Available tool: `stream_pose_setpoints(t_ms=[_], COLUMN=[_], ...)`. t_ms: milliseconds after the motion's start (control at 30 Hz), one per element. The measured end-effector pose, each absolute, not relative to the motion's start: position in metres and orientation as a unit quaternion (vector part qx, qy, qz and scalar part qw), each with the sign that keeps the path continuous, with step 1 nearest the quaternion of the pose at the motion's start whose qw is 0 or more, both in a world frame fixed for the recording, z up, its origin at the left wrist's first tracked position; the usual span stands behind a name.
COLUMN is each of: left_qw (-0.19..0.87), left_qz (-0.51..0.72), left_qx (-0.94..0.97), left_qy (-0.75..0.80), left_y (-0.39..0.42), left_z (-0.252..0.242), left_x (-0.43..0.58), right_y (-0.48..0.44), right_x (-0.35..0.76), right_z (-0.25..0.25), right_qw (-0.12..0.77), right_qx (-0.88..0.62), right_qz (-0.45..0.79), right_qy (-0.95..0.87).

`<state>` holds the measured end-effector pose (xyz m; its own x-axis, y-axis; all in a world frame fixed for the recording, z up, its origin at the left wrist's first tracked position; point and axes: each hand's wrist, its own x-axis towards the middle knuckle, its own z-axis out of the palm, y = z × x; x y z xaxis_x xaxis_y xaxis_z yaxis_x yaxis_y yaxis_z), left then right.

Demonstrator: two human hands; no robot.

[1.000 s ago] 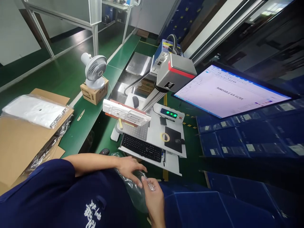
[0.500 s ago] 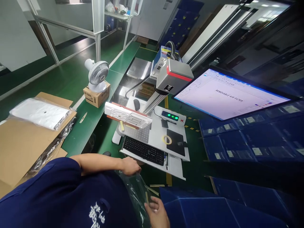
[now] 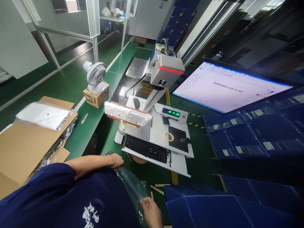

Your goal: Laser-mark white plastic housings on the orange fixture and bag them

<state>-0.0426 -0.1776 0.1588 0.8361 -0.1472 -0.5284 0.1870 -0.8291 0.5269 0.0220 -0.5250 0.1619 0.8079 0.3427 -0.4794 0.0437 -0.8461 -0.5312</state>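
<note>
Currently, the right hand [image 3: 152, 212] is nearest, somewhat blurred, its fingers drawn narrow and holding the right edge of a clear plastic bag [image 3: 131, 184]. That bag lies in front of the dark shirt [image 3: 111, 199], slanting up from the right fingers to just beneath the left hand [image 3: 117, 161]. The left fingers curl out of sight, so I cannot tell whether they grip any film. Just beyond the right hand, thin strips [image 3: 157, 190] lie on the green floor beside blue boxes [image 3: 206, 205].

Farther off, a black keyboard [image 3: 144, 148] sits on the pull-out tray along the near edge of the white bench [image 3: 156, 133]. A yellow tape ring [image 3: 165, 136] overlaps the mouse pad [image 3: 179, 139] near that bench's right edge; a white molded panel [image 3: 127, 114] stands over its left corner. Beyond, a white fan [image 3: 96, 74] stands on a carton [image 3: 91, 98] by the green bench's [image 3: 83, 136] right edge.
</note>
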Motion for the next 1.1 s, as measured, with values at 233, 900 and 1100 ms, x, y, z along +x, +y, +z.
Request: stream_pose_setpoints(t_ms=[233, 900, 1100], left_qw=[0.36, 0.491, 0.512], left_qz=[-0.277, 0.292, 0.272], left_qx=[0.882, 0.613, 0.639], left_qy=[0.126, 0.546, 0.506], left_y=[-0.157, 0.102, 0.15], left_z=[0.124, 0.071, 0.071], left_x=[-0.071, 0.0, 0.033], right_y=[-0.507, -0.267, -0.205], right_x=[0.035, 0.237, 0.311], right_z=[0.157, 0.143, 0.109], right_qw=[0.286, 0.349, 0.321], right_qx=[-0.896, -0.902, -0.922], right_qz=[0.322, 0.243, 0.215], right_qy=[-0.108, -0.08, -0.037])
